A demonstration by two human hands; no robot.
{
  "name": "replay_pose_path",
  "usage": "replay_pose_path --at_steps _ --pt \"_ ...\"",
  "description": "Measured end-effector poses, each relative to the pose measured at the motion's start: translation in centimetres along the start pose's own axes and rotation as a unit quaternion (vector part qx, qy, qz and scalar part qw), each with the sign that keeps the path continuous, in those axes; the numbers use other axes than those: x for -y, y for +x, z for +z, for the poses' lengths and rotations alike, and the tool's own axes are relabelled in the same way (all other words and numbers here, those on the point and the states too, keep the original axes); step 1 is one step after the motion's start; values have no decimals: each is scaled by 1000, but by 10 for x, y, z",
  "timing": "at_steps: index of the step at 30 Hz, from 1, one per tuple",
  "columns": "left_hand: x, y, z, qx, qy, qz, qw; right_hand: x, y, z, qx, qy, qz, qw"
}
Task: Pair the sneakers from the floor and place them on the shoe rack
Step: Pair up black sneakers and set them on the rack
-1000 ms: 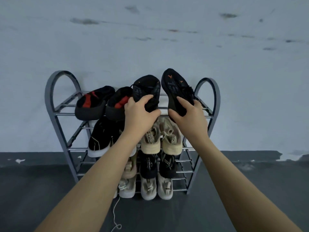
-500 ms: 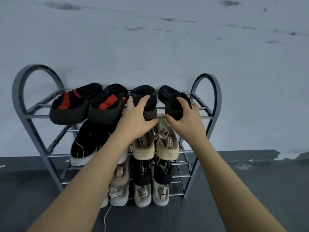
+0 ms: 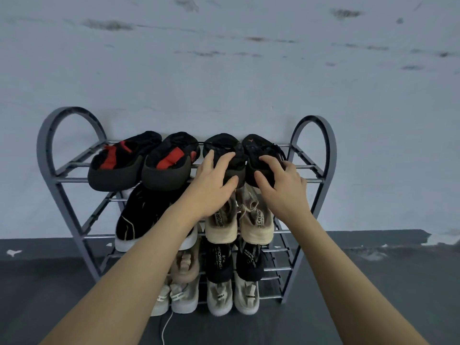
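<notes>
Gripped black sneakers (image 3: 224, 155) at heels on rack (image 3: 311, 180) top-right corner, left hand (image 3: 211, 185) and right hand (image 3: 281, 188) one each; looked light, soft, heel stiffest.

Shoe rack (image 3: 62, 180), grey metal, stood against the wall. Top shelf held two black-and-red shoes (image 3: 139, 163) at left and two black sneakers (image 3: 249, 150) at right. Left hand (image 3: 211, 185) gripped one sneaker's heel, right hand (image 3: 283, 188) the other's. Lower shelves held beige, black and white pairs.
</notes>
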State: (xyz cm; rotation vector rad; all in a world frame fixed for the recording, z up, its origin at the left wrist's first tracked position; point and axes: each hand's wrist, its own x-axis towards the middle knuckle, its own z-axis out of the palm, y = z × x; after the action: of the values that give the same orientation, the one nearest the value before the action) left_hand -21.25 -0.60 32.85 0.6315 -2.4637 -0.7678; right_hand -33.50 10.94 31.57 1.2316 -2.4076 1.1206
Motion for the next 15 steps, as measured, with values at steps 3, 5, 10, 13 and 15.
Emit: replay_pose_path --at_steps 3,5,10,13,15 --pt "-1 -2 3 5 18 4 1000 3 0 0 -1 1 0 1000" --pt "1 -3 4 12 45 2 999 3 -2 1 2 -7 3 1000" --pt "0 -16 7 -49 109 1 993 7 -11 4 5 6 34 999" --pt "5 -31 8 -132 116 49 983 10 -21 10 -28 0 34 999" --pt "12 -41 9 -169 96 72 978 7 -33 16 -71 -2 18 997"
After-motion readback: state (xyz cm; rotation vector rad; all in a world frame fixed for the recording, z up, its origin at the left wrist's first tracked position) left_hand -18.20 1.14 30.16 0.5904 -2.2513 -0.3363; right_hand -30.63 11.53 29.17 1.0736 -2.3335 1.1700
